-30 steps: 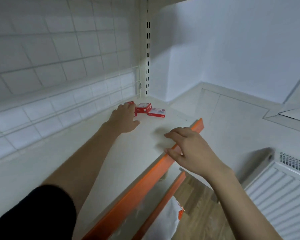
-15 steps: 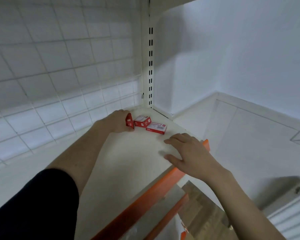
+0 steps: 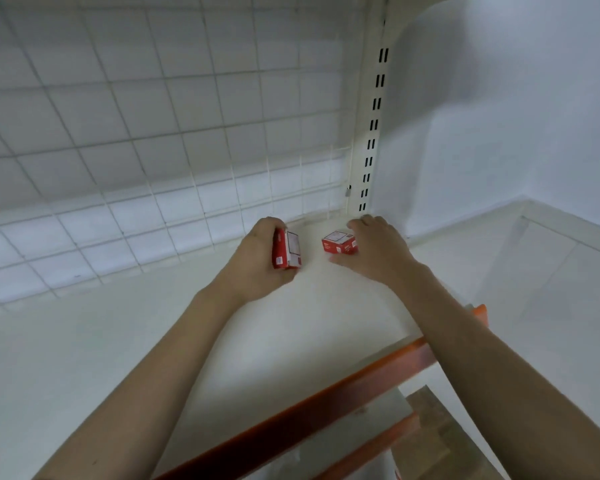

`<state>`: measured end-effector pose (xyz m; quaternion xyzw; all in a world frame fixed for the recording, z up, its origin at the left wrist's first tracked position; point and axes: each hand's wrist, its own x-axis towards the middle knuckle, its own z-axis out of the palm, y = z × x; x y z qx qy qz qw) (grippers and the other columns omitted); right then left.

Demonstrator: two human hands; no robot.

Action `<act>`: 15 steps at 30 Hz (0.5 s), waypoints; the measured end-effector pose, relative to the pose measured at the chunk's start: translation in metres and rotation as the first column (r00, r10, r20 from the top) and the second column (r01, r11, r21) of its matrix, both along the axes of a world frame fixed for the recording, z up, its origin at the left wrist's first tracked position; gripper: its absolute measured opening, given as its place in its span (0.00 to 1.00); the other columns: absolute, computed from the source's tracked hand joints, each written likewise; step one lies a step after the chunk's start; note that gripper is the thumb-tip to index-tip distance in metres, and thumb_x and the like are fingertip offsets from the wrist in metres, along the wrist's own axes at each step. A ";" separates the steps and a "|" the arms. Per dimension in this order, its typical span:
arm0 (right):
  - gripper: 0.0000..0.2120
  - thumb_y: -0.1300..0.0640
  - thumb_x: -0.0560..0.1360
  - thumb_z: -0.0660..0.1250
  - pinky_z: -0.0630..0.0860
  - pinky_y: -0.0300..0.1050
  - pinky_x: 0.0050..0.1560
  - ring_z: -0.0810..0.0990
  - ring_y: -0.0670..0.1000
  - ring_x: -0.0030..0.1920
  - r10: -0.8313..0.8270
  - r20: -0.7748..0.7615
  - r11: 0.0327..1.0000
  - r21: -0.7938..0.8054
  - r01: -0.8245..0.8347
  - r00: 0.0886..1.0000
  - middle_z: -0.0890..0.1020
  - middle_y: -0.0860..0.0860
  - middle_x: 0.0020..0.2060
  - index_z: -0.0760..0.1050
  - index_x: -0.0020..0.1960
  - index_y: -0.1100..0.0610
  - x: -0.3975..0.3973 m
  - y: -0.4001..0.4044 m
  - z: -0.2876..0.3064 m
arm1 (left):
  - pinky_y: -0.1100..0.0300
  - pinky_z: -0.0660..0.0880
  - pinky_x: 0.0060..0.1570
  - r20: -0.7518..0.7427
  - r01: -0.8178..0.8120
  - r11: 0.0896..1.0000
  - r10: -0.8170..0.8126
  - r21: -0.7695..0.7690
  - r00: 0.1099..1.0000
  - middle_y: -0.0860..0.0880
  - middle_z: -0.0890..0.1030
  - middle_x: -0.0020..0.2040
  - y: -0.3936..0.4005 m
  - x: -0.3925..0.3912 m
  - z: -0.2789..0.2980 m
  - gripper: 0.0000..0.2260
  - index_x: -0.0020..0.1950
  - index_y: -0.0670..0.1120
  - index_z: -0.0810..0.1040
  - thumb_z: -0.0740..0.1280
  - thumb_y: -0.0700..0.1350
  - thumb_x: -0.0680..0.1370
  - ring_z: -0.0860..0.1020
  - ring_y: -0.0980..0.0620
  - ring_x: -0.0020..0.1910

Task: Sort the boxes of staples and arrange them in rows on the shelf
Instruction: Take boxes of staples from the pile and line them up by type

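A white wire grid panel backs a slotted upright beside the white wall.

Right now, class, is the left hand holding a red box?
Yes: the left hand grips a red box, thumb beneath it and fingers curled over its top.

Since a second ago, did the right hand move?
Yes. The right hand left the orange shelf edge and reached back toward the slotted upright in the corner, where it now touches a red staple box.
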<state>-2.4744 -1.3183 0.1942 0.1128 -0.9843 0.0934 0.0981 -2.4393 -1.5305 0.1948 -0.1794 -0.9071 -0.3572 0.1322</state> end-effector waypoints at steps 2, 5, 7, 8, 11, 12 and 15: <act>0.34 0.35 0.69 0.66 0.67 0.48 0.59 0.69 0.55 0.61 -0.009 0.042 1.000 0.023 0.008 0.999 0.73 0.54 0.59 0.68 0.63 0.59 -0.013 -0.004 -0.002 | 0.75 0.69 0.42 -0.023 -0.010 0.999 0.011 0.042 1.000 0.49 0.73 0.51 -0.002 0.014 0.001 0.24 0.58 0.44 0.67 0.75 0.39 0.67 0.73 0.53 0.47; 0.35 0.34 0.67 0.66 0.68 0.48 0.55 0.71 0.56 0.59 -0.042 0.102 0.998 0.041 0.038 0.994 0.74 0.56 0.56 0.69 0.61 0.60 -0.024 -0.006 -0.007 | 0.74 0.69 0.49 -0.054 -0.030 0.993 0.036 0.112 0.998 0.50 0.74 0.53 -0.005 0.030 0.000 0.27 0.62 0.43 0.67 0.75 0.40 0.67 0.74 0.54 0.50; 0.34 0.34 0.68 0.66 0.68 0.47 0.55 0.71 0.57 0.59 -0.062 0.123 0.998 0.029 0.059 0.990 0.74 0.56 0.56 0.70 0.60 0.61 -0.027 -0.005 -0.012 | 0.74 0.67 0.53 -0.087 -0.041 0.990 0.053 0.132 0.995 0.51 0.73 0.55 -0.007 0.037 -0.002 0.30 0.65 0.43 0.67 0.76 0.42 0.66 0.73 0.56 0.51; 0.32 0.35 0.69 0.65 0.68 0.47 0.54 0.71 0.57 0.59 -0.065 0.123 0.998 0.008 0.065 0.990 0.75 0.57 0.55 0.71 0.59 0.61 -0.028 -0.005 -0.014 | 0.73 0.67 0.55 -0.100 -0.039 0.990 0.052 0.134 0.994 0.51 0.73 0.55 -0.008 0.040 -0.003 0.31 0.65 0.43 0.68 0.76 0.43 0.66 0.73 0.57 0.52; 0.26 0.40 0.71 0.66 0.69 0.47 0.53 0.73 0.58 0.58 -0.045 0.086 0.998 -0.050 0.049 0.995 0.76 0.57 0.53 0.73 0.57 0.61 -0.027 -0.008 -0.017 | 0.70 0.69 0.56 -0.121 -0.033 0.991 0.049 0.128 0.991 0.51 0.74 0.55 -0.008 0.048 -0.006 0.29 0.63 0.43 0.69 0.73 0.46 0.65 0.74 0.57 0.52; 0.26 0.41 0.71 0.66 0.69 0.47 0.54 0.73 0.59 0.58 -0.033 0.071 0.998 -0.056 0.037 0.997 0.76 0.57 0.53 0.73 0.58 0.61 -0.026 -0.010 -0.017 | 0.69 0.69 0.56 -0.126 -0.037 0.991 0.054 0.130 0.991 0.50 0.74 0.55 -0.008 0.051 -0.006 0.28 0.63 0.42 0.70 0.72 0.46 0.65 0.74 0.57 0.52; 0.23 0.46 0.70 0.69 0.68 0.48 0.55 0.72 0.58 0.57 0.027 -0.005 0.995 -0.093 -0.027 1.000 0.77 0.56 0.53 0.73 0.58 0.60 -0.016 -0.021 -0.014 | 0.69 0.70 0.55 -0.120 -0.073 0.985 0.093 0.159 0.988 0.49 0.75 0.54 -0.012 0.060 -0.007 0.27 0.62 0.42 0.71 0.72 0.46 0.65 0.74 0.56 0.51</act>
